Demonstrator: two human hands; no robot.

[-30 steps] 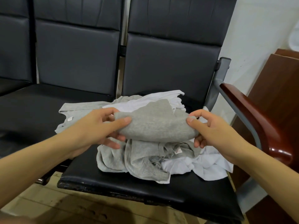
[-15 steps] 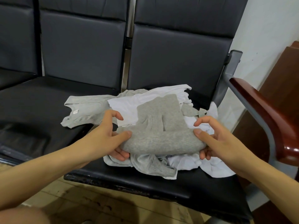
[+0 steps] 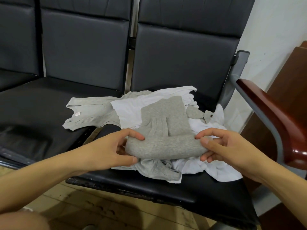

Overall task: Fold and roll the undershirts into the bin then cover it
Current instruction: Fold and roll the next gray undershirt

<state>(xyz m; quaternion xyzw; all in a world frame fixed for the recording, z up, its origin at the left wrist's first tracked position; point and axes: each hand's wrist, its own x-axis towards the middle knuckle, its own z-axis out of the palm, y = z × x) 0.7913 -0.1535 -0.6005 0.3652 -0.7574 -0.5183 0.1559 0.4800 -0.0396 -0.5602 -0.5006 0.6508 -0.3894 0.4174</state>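
Both hands grasp a half-rolled grey undershirt: left hand at its left end, right hand at its right, above a heap of grey and white undershirts on the black seat; a brown armrest stands right.

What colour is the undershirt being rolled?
Heather grey; the rolled undershirt shows best in the head view, above white ones.

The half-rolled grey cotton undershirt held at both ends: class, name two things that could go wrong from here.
1. The half-rolled grey cotton undershirt has an unrolled flap; held only at its ends by the left hand and right hand, it may loosen.
2. Rolling over the loose pile of white and grey undershirts may snag another garment.
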